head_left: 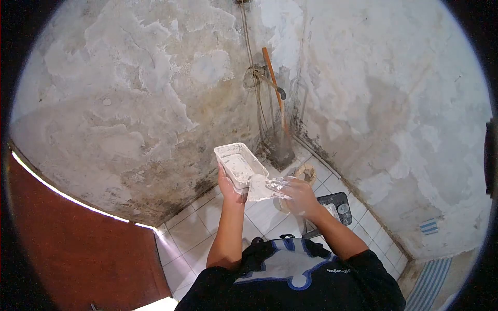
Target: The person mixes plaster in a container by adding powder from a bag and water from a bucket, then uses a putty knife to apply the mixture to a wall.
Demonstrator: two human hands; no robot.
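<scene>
- A red-brown door [78,243] stands at the far left edge, with a bright strip of light along its top.
- The left wall [129,103] is patchy, with pale plaster over grey and dark stains low down.
- White floor [189,230] tiles show below the arms.
- The left hand [228,187] holds a white rectangular tray [239,163] from beneath at its near end, fingers closed around it. The tray is up in front of the chest and smeared with white paste.
- A tap [271,82] sticks out in the far corner, and an orange stick [275,93] leans there.
- The right hand [301,197] has its fingers curled shut on a paste-coated scraper [263,188], whose blade touches the tray's near right edge.
- A round bucket [307,173] and a dark box [336,203] sit on the floor behind that hand.
- The right wall [394,114] is mottled too.
- A striped mat [430,280] lies near right.
</scene>
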